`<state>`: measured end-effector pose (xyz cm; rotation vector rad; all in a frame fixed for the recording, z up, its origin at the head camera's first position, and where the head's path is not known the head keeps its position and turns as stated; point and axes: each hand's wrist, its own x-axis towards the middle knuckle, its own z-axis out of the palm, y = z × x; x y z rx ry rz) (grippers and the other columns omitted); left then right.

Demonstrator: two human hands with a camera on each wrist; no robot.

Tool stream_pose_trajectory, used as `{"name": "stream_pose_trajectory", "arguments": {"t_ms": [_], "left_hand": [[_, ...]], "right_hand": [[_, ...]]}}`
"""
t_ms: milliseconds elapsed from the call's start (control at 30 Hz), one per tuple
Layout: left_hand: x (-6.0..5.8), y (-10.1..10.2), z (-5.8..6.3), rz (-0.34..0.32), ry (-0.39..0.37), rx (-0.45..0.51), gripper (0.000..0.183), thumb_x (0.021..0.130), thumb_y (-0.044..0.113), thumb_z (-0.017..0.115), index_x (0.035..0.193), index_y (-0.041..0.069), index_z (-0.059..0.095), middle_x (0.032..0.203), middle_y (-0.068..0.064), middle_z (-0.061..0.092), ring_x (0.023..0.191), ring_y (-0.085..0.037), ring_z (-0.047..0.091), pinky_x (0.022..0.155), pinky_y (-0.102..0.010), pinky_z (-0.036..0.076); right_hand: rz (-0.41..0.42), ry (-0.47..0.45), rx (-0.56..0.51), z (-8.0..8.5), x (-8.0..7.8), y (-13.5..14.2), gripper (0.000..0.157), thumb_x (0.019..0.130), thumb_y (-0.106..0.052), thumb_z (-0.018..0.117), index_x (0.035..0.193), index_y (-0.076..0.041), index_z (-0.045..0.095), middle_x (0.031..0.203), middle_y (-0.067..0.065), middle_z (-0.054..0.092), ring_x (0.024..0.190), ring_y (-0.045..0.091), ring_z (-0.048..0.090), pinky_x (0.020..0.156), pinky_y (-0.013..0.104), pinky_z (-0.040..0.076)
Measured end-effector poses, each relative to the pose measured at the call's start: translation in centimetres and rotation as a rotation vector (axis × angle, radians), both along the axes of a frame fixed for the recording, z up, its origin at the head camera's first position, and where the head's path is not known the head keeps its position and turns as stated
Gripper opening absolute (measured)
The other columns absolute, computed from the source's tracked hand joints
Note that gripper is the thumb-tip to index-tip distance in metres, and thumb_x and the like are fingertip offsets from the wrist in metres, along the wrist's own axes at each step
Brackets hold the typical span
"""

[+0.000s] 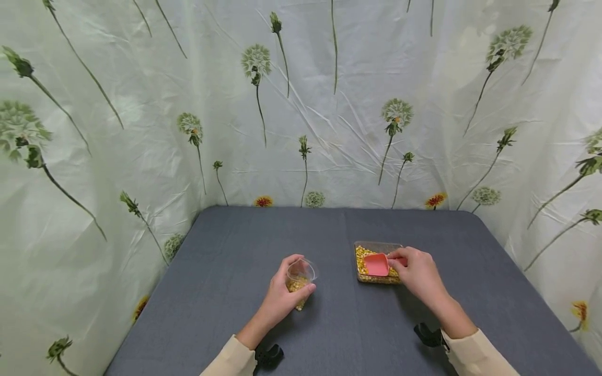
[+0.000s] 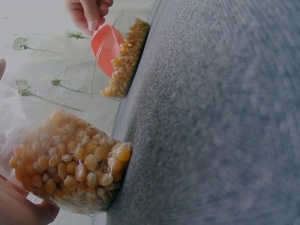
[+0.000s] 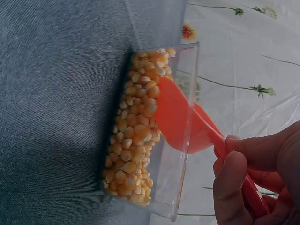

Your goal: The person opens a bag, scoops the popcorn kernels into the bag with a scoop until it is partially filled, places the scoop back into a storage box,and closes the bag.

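Observation:
My left hand grips a clear plastic bag part filled with yellow corn kernels. The bag's round mouth faces up in the head view, and its creased bottom is right at the cloth in the left wrist view. With thumb and fingers, my right hand pinches the handle of a coral-red scoop. The scoop's bowl is inside a clear rectangular container, its lip dipping into the corn kernels there. Kernels lie higher at the container's far end in the right wrist view.
A dark grey cloth covers the table beneath both hands. White curtain printed with dandelions hangs behind and along both sides. Black straps sit at the wrists, below cream sleeves.

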<state>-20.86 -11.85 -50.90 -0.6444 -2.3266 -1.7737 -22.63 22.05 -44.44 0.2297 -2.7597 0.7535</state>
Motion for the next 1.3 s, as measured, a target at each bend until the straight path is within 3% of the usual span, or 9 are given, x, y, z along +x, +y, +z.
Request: {"name": "stream_pose_trajectory", "arguments": {"t_ms": [133,300,600,733,867,1033,1300], "left_hand": [[0.0,0.0,0.0,0.000,-0.001,0.001,0.065,0.089,0.028,0.080,0.142,0.027,0.044,0.127,0.005,0.059,0.118,-0.015,0.056,0.093,-0.035,0.048],[0.0,0.0,0.0,-0.003,0.003,0.000,0.063,0.089,0.029,0.080,0.141,0.029,0.044,0.128,0.002,0.060,0.119,-0.015,0.056,0.093,-0.035,0.048],[-0.1,-0.1,-0.1,-0.003,0.022,-0.007,0.067,0.089,0.028,0.079,0.144,0.013,0.044,0.128,0.003,0.060,0.119,-0.017,0.056,0.093,-0.035,0.048],[-0.1,-0.1,-0.2,-0.001,0.027,-0.011,0.065,0.089,0.029,0.079,0.143,0.020,0.044,0.127,0.003,0.060,0.118,-0.016,0.056,0.092,-0.036,0.048],[-0.1,0.0,-0.1,-0.009,0.021,-0.010,0.064,0.090,0.031,0.079,0.142,0.030,0.043,0.128,0.003,0.060,0.118,-0.015,0.056,0.092,-0.036,0.048],[0.1,-0.1,-0.4,-0.012,0.008,0.006,0.064,0.090,0.027,0.079,0.142,0.030,0.044,0.127,0.002,0.060,0.118,-0.015,0.056,0.091,-0.035,0.049],[1.6,0.4,2.7,-0.003,-0.032,0.035,0.061,0.089,0.013,0.079,0.141,0.017,0.046,0.127,-0.019,0.059,0.117,-0.028,0.057,0.091,-0.035,0.048]], "right_hand": [[0.006,-0.004,0.000,0.0,0.0,0.3,0.007,0.090,-0.012,0.075,0.095,-0.007,0.077,0.093,0.010,0.070,0.066,0.018,0.052,0.056,0.035,0.041],[0.009,0.010,0.007,1.4,0.0,1.3,0.008,0.091,-0.010,0.073,0.095,-0.005,0.077,0.091,0.011,0.069,0.062,0.016,0.052,0.053,0.034,0.041],[-0.027,-0.065,0.076,2.9,-0.4,2.7,0.008,0.091,-0.007,0.070,0.092,-0.001,0.076,0.079,0.008,0.068,0.056,0.016,0.050,0.050,0.034,0.039],[0.005,-0.156,0.056,2.3,-1.0,3.2,0.008,0.091,-0.008,0.070,0.091,-0.001,0.075,0.072,0.003,0.064,0.057,0.017,0.049,0.050,0.035,0.038],[0.027,-0.244,-0.021,0.9,-2.0,4.5,0.012,0.095,-0.014,0.069,0.095,-0.004,0.075,0.079,0.002,0.067,0.063,0.018,0.053,0.054,0.035,0.041],[0.059,-0.336,-0.155,-1.5,-2.8,5.8,0.017,0.097,-0.024,0.069,0.102,-0.010,0.077,0.082,0.002,0.069,0.070,0.020,0.055,0.061,0.037,0.042],[0.097,-0.366,-0.270,-2.4,-3.2,5.5,0.026,0.097,-0.028,0.070,0.107,-0.006,0.076,0.077,0.005,0.066,0.071,0.021,0.055,0.062,0.037,0.041]]}}
